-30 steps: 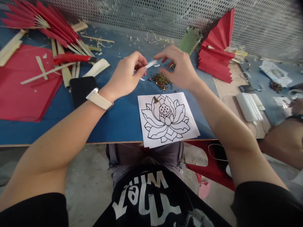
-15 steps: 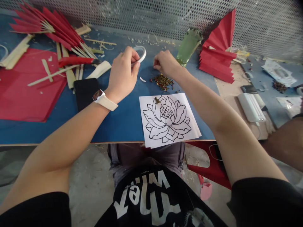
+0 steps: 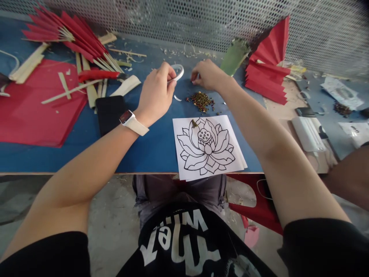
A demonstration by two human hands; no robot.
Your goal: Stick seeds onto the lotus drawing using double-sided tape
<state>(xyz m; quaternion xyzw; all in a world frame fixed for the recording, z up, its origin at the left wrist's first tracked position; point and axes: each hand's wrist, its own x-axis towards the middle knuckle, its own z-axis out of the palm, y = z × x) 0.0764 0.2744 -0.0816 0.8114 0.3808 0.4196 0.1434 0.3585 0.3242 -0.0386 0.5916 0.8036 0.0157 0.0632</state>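
Note:
My left hand (image 3: 157,91) pinches a narrow white roll of tape (image 3: 181,74) between thumb and fingers, above the blue tabletop. To the right, my right hand (image 3: 208,74) has its thumb and fingertips drawn together just behind a small pile of brown, green and reddish seeds or grains (image 3: 201,101); whatever they hold, if anything, is too small to make out. A curved white strip (image 3: 177,99) lies beside the pile. Nearer me is a white sheet with a lotus line drawing (image 3: 209,156), and a small brownish-green piece (image 3: 194,123) rests on its upper petals.
Red paper sheets (image 3: 25,111), a red folded fan (image 3: 86,34), a red-handled tool (image 3: 99,74), wood strips and a black phone-like slab (image 3: 110,114) lie left. A green cup (image 3: 235,57), another red fan (image 3: 268,73) and a white power bank (image 3: 308,134) are right. A mesh screen (image 3: 196,23) stands behind.
The whole view has shifted slightly, with things appearing farther right. My right fingertips have moved a little; my left hand still grips the tape. A dark object has appeared at the left edge.

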